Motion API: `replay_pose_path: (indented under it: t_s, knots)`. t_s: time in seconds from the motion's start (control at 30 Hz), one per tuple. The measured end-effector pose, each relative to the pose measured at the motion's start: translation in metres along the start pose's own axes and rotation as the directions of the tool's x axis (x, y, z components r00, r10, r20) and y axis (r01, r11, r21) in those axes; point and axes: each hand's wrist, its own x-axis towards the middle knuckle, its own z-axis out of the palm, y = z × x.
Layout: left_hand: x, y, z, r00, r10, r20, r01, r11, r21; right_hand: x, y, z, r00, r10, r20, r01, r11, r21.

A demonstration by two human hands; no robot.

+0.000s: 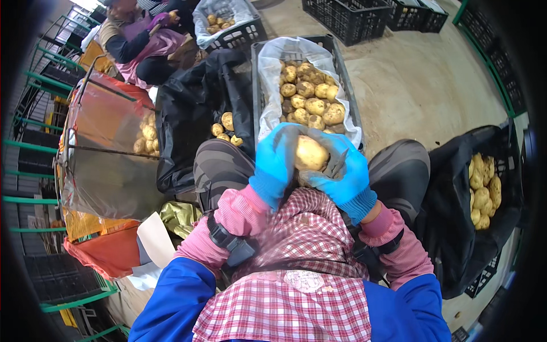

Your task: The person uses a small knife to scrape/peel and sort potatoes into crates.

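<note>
Between my two gloved hands is one pale yellow potato [311, 154], held above my lap. My left hand [275, 160], in a blue knit glove with a grey coated palm, presses on its left side. Cupped around its right side and underside is my right hand [344, 171], in a matching glove soiled with dirt. Just beyond my hands stands a black plastic crate [351, 92] lined with a white plastic sheet [270, 64]. Many soil-marked potatoes [314, 104] fill it, and my gloves hide its near end.
Left of my knee, a black-lined container [188, 102] holds several potatoes [226, 122]; further left, a clear bag on a wire frame [115, 171] holds more. A black-lined crate [453, 184] with potatoes stands right. Another person [141, 47] sits at upper left. Black crates [348, 21] stand behind.
</note>
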Motion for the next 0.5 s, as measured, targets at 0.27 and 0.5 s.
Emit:
replay_pose_path:
  t_s: [0.27, 0.5]
  knots:
    - [0.002, -0.011, 0.007, 0.923, -0.374, 0.085, 0.37, 0.81, -0.455, -0.005, -0.004, 0.0, 0.967, 0.251, -0.028, -0.231, 0.922, 0.31]
    - [-0.008, -0.024, -0.007, 0.971, -0.164, 0.172, 0.2, 0.956, -0.217, 0.007, 0.012, 0.001, 0.851, 0.525, -0.022, -0.49, 0.809, 0.326]
